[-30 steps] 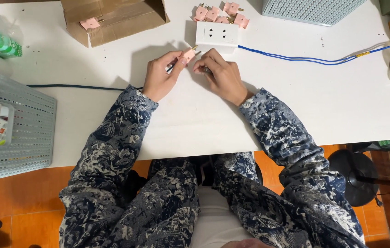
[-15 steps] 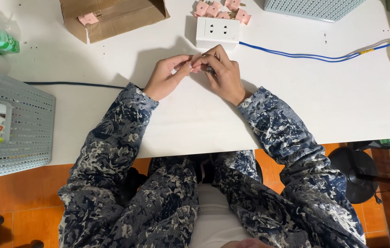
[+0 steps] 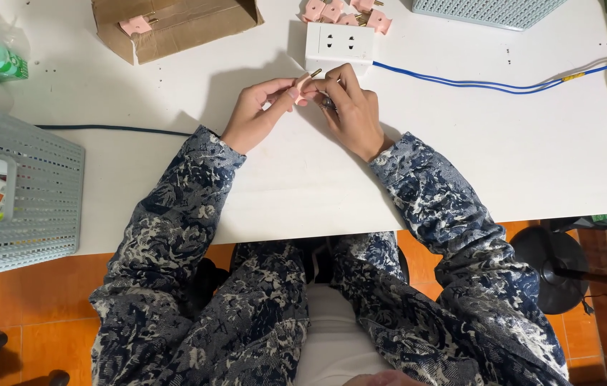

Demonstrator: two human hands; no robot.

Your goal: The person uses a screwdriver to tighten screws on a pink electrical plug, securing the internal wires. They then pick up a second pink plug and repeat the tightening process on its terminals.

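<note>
We hold a small pink plug [image 3: 303, 83] with brass pins between our fingertips at the upper middle of the frame, just above the white table [image 3: 461, 157]. Our left hand [image 3: 257, 113] pinches its lower end and our right hand [image 3: 350, 107] grips it from the other side. Just beyond it sits a white socket block [image 3: 339, 41] with a blue cable [image 3: 489, 86] running right. More pink plugs [image 3: 343, 13] lie at the top edge, a cardboard box [image 3: 182, 25] at upper left, a grey basket [image 3: 28, 193] at far left.
</note>
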